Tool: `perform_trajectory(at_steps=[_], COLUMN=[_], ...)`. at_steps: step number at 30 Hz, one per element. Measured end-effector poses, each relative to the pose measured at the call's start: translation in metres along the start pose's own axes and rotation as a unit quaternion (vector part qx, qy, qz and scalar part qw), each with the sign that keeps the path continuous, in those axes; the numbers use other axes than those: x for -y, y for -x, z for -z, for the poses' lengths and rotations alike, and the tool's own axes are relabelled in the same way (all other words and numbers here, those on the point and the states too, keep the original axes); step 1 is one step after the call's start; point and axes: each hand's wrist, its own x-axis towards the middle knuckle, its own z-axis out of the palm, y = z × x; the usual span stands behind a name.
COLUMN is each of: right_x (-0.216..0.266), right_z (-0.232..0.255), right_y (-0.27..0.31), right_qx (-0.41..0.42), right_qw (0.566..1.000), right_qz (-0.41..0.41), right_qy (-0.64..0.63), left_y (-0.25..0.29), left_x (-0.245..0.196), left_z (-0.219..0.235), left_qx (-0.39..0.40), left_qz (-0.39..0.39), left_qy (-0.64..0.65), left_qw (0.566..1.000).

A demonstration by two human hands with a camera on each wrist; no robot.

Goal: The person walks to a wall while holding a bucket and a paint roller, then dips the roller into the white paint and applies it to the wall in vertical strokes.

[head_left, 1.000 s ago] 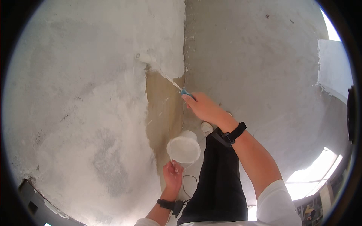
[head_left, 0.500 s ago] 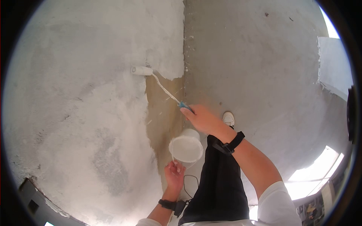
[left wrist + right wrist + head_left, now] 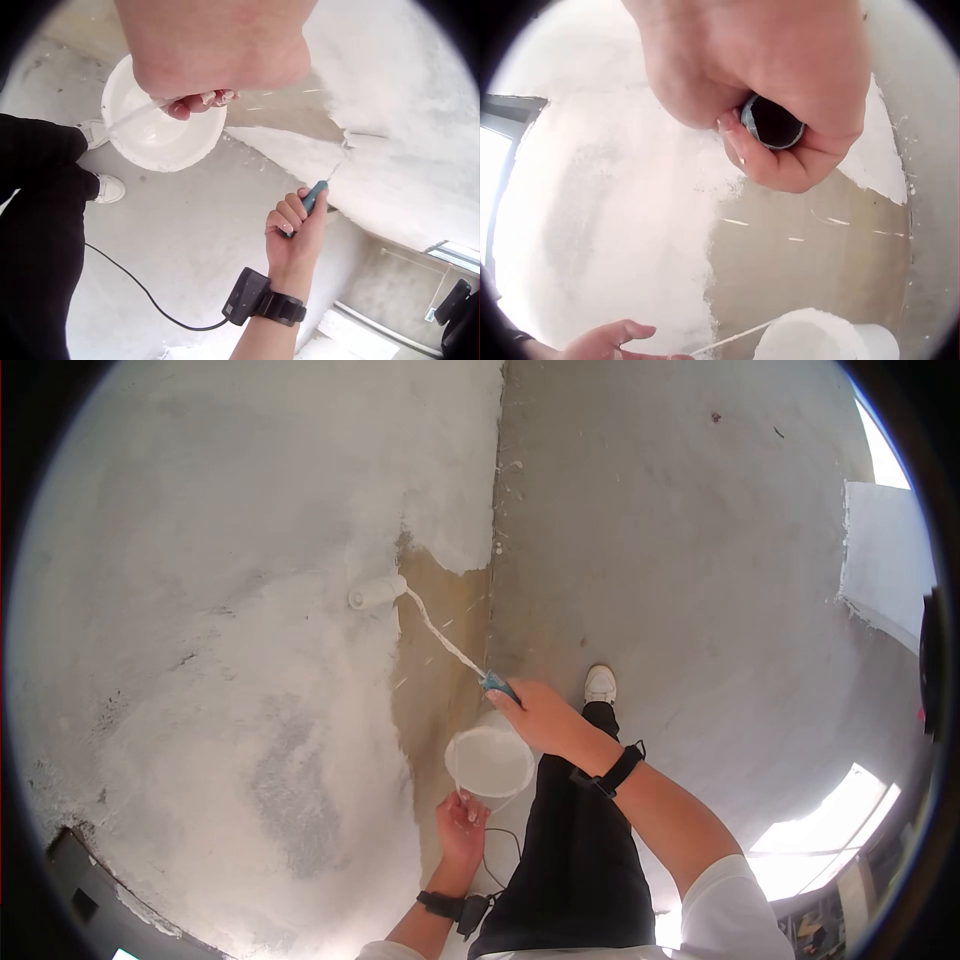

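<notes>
My right hand [image 3: 548, 718] grips the blue handle [image 3: 497, 685] of a paint roller, whose white sleeve [image 3: 378, 593] lies against the white-coated wall beside a bare tan patch [image 3: 440, 610]. In the right wrist view the fingers wrap round the handle [image 3: 774, 124], seen end-on. My left hand [image 3: 462, 830], with white smears on its fingertips, holds the thin handle of a white bucket [image 3: 489, 762] below the tan patch. In the left wrist view the fingers curl round that handle [image 3: 142, 114], above the bucket [image 3: 169, 150].
A wall corner [image 3: 494, 560] runs down beside the tan patch, with a grey plain surface [image 3: 680, 560] to its right. A white shoe [image 3: 600, 684] and black trousers [image 3: 580, 840] are below. A dark cable [image 3: 161, 309] runs to the right wrist's device.
The roller has moved down the wall along the left edge of the tan patch, and my right hand has come down with it, nearer the bucket. My left hand keeps its hold.
</notes>
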Motion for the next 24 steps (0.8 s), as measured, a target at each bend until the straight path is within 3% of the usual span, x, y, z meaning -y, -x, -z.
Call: perform_trajectory(at_steps=[4, 7, 10, 13, 16, 19, 24], right_x=[-0.005, 0.012, 0.029, 0.019, -0.017, -0.019, -0.032], right_z=[0.006, 0.023, 0.020, 0.003, -0.023, -0.013, -0.007], right_y=[0.010, -0.026, -0.047, -0.022, 0.017, 0.035, 0.009], right_qx=[0.010, -0.051, -0.062, -0.035, -0.022, 0.020, 0.032], right_qw=[1.000, 0.997, 0.995, 0.999, 0.998, 0.999, 0.988], right_qz=[-0.007, 0.037, 0.017, -0.015, 0.040, -0.002, -0.086], right_qy=[-0.005, -0.036, -0.081, -0.027, -0.031, -0.048, -0.120], left_y=[0.002, 0.002, -0.001, -0.003, -0.002, -0.005, -0.005], left_x=[0.000, -0.003, 0.000, -0.001, 0.001, 0.003, 0.006], left_z=[-0.006, -0.011, -0.004, -0.004, -0.004, -0.006, -0.006], left_qx=[-0.001, -0.002, -0.002, 0.005, 0.009, 0.008, 0.001], left_qz=[0.000, 0.000, 0.001, -0.003, -0.003, 0.004, -0.005], left_qy=[-0.005, -0.004, -0.007, -0.015, -0.017, -0.020, -0.019], left_qw=[1.000, 1.000, 1.000, 1.000, 1.000, 1.000, 1.000])
